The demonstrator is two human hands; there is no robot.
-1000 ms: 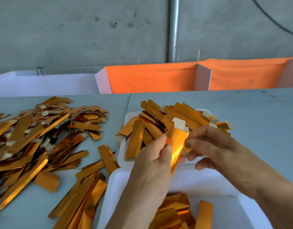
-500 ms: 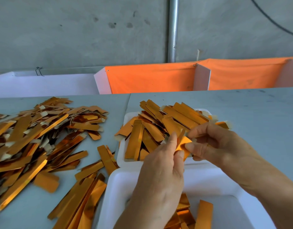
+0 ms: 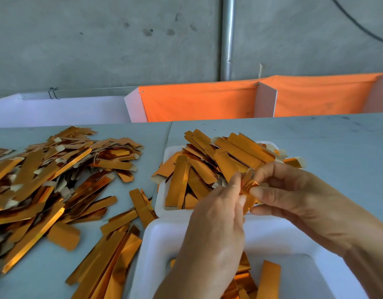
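Folding has moved on: a second ago the gold strip point(image 3: 249, 186) stood tall between the hands, pale tab up; now it is bent short and creased, so the shaping looks about half done. The left hand point(image 3: 216, 214) and right hand point(image 3: 294, 195) each hold it in a pinching grip (thumb against fingertips), above the near rim of the far tray point(image 3: 162, 203). It looks glossy, mirror-orange, stiff like card.
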